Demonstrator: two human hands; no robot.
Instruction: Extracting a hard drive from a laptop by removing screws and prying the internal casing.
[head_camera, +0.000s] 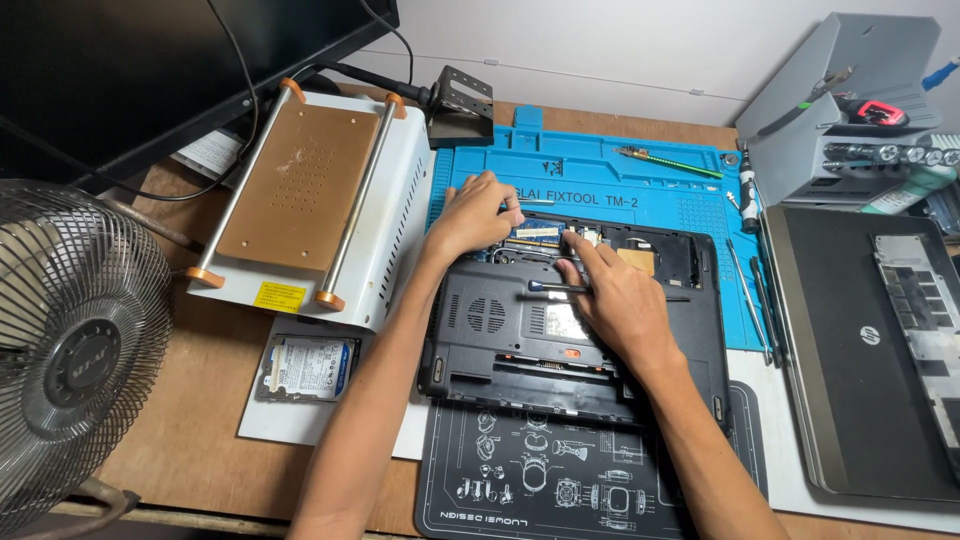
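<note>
Your left hand and right hand press curled fingertips on the memory module inside the upturned black laptop, a screwdriver lying under your right fingers.

At nine o'clock from me a metal fan stands on the bench. At eleven sits a white heating plate machine with a copper-coloured top, and below it a bare hard drive lies on a white sheet. A dark monitor fills the ten o'clock corner. At three lies a second, closed laptop, with a grey tool rack at one o'clock. A green-handled tool rests on the blue mat at twelve.
</note>
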